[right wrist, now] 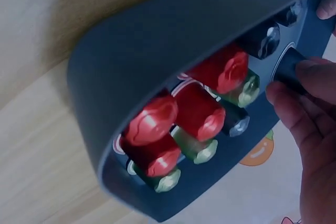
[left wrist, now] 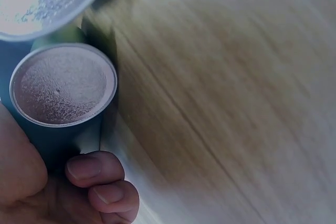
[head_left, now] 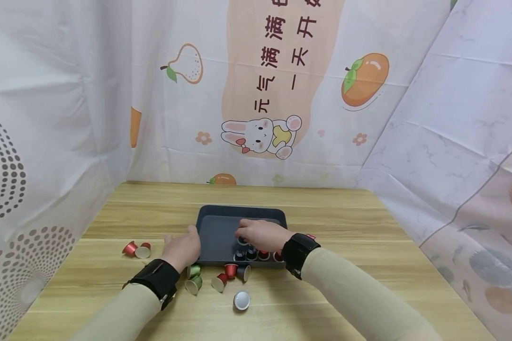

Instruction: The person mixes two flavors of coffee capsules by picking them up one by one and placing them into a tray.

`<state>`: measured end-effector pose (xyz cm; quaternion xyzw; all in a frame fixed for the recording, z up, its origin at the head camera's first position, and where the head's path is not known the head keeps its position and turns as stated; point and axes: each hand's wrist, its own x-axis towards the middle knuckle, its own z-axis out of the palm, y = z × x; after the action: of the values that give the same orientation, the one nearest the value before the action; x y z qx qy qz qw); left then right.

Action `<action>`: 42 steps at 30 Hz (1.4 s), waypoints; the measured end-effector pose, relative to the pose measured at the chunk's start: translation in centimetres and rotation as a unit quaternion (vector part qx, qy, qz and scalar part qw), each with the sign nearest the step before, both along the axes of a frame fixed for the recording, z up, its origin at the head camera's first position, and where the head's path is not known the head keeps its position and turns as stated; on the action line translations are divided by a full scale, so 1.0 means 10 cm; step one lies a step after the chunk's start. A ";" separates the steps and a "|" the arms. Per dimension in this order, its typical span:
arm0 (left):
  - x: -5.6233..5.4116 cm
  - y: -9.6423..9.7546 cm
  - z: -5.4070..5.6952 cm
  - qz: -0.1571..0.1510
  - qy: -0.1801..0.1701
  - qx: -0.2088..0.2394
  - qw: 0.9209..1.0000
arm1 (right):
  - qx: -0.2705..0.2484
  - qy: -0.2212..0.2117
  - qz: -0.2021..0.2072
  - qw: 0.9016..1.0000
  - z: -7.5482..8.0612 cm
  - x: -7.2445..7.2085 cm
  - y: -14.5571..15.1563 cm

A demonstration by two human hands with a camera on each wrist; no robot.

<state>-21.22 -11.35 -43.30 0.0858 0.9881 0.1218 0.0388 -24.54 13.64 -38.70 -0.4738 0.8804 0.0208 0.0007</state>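
Note:
A dark tray (head_left: 241,211) with raised walls stands on the table. At its left side my left hand (head_left: 182,248) grips the wall; the left wrist view shows its fingers (left wrist: 107,192) curled. My right hand (head_left: 264,234) is over the tray's right half, pinching a dark coffee capsule (right wrist: 290,71) between thumb and fingertips, low by the tray floor. Beside it in the tray are rows of coffee capsules: red ones (right wrist: 202,111), green ones (right wrist: 203,150) and dark ones (right wrist: 262,40). The right hand partly hides these rows in the head view.
Before the tray lie green capsules (head_left: 193,285), red capsules (head_left: 220,282), a dark capsule (head_left: 244,273) and one with its silver lid (head_left: 241,300) up. Two red capsules (head_left: 130,249) lie farther left. A printed curtain (head_left: 187,118) hangs behind the wooden table (head_left: 336,227).

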 end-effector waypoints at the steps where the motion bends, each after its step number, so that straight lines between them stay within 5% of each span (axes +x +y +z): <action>1: 0.00 0.00 0.00 0.000 0.001 -0.001 1.000 | 0.002 0.007 0.000 1.000 -0.02 -0.01 -0.01; 13: 0.01 0.00 0.02 0.001 -0.003 0.006 1.000 | 0.019 0.062 0.002 0.998 -0.17 -0.09 -0.08; 24: 0.00 -0.01 0.02 0.000 -0.008 0.003 1.000 | 0.019 0.058 0.000 0.998 -0.19 -0.09 -0.08; 42: -0.02 -0.01 0.00 0.001 -0.003 0.005 1.000 | -0.088 0.127 -0.141 0.978 -0.20 -0.04 0.46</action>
<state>-21.47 -11.47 -43.26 0.0846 0.9874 0.1273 0.0416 -24.98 18.25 -40.72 -0.3363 0.9298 0.0029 -0.1497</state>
